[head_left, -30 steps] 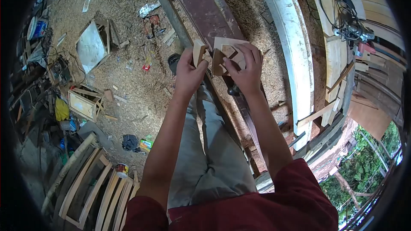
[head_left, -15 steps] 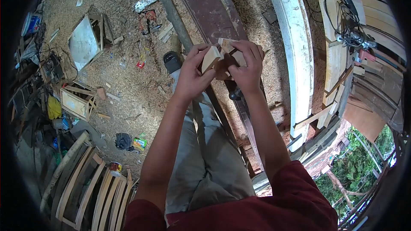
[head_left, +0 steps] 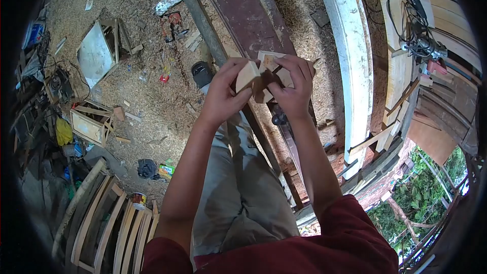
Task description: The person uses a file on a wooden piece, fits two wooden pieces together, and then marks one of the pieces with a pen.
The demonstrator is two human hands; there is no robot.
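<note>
Near the middle of the head view, my left hand [head_left: 227, 91] is closed around a pale wooden block [head_left: 247, 77], its thumb on the lower side. My right hand [head_left: 292, 83] grips a second wooden piece [head_left: 270, 61] just to the right, with the fingers curled over its top. Both pieces are close together above a dark red-brown plank [head_left: 238, 10]; whether they touch is hard to tell. A dark knob-like object [head_left: 278, 117] shows below my right hand.
A long whitish beam [head_left: 348, 45] lies to the right, with a corded power tool [head_left: 423, 45] beyond it. Wooden frames [head_left: 90, 125] and a pale panel [head_left: 96, 56] stand on the shavings-covered floor at left. Curved wooden slats [head_left: 107, 223] are at lower left.
My left hand and its block have shifted slightly left and tilted, showing more of the block's face. My right hand has moved slightly, still holding its piece.
</note>
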